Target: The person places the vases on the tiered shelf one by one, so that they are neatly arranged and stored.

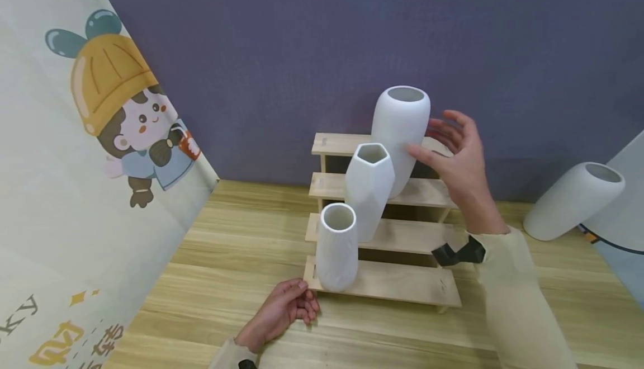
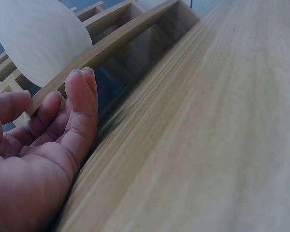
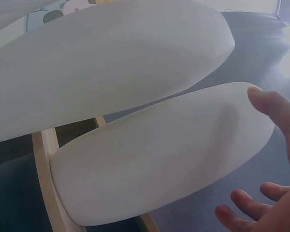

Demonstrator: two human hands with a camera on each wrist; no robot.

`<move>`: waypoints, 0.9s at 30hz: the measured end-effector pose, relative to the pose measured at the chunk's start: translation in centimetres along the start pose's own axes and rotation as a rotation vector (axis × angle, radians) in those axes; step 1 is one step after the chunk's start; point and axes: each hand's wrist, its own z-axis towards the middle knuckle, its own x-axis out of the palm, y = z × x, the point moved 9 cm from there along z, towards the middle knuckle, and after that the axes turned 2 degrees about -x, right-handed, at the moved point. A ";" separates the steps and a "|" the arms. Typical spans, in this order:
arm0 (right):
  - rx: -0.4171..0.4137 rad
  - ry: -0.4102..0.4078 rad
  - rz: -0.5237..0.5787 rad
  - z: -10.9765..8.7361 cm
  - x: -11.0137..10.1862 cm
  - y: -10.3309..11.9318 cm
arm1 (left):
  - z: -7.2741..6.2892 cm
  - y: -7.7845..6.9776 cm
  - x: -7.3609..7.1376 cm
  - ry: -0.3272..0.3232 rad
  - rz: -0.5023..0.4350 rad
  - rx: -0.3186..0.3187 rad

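Observation:
A stepped wooden shelf [image 1: 402, 282] carries three white vases. On its lowest step, at the left, stands the short vase [image 1: 337, 251]; a faceted vase [image 1: 369, 190] is one step higher. The tall smooth vase [image 1: 401, 123] stands upright on the step below the top one. My right hand [image 1: 460, 159] is beside this tall vase, fingers spread and curved, the thumb [image 3: 263, 99] right at its upper side and the other fingers apart from it. With thumb and curled fingers, my left hand [image 2: 43, 150] holds the front left corner of the lowest step.
Another white vase [image 1: 573, 201] leans at the right, near a pale panel [image 1: 629, 190]. A dark blue wall [image 1: 282, 67] rises behind the shelf. At the left is a white board with a cartoon figure [image 1: 136, 106]. Everything rests on a wood-grain table [image 1: 226, 246].

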 end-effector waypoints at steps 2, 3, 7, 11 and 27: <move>0.000 -0.004 0.015 -0.1 -0.3 -0.1 | 0.0 0.0 0.0 -0.003 0.000 -0.002; -0.001 -0.006 0.029 -0.2 -0.4 -0.2 | 0.0 0.0 0.0 -0.005 0.001 -0.002; -0.014 -0.009 0.084 -0.6 -0.9 -0.4 | 0.0 0.0 0.0 -0.006 0.005 0.002; -0.019 -0.008 0.101 -0.9 -1.3 -0.7 | 0.0 0.0 0.1 -0.004 0.006 0.006; 0.060 -0.062 -0.100 -3.8 -3.4 -2.6 | -0.8 0.1 -0.4 0.008 0.005 -0.012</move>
